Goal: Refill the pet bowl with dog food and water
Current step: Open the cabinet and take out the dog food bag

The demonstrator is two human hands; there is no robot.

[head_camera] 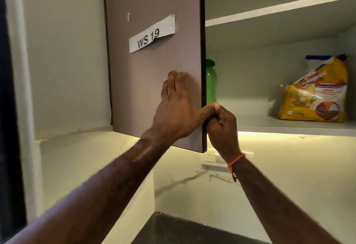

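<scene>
Gripping door (154, 70) edge — right hand (221, 126); left hand (175, 112) flat, released; label (152, 33) "WS 19" — dog food bag (316, 93) "1.2 kg".

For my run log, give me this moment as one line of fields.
phase: cabinet open | left hand: flat on cabinet door | right hand: grips door edge | dog food bag, green bottle: on shelf, untouched

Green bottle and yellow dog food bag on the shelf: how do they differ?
The green bottle stands upright at the shelf's left end, half hidden behind the cabinet door; the yellow dog food bag slumps at the right, in full view. The bottle is plain, the bag printed. Both share the lower shelf.
</scene>
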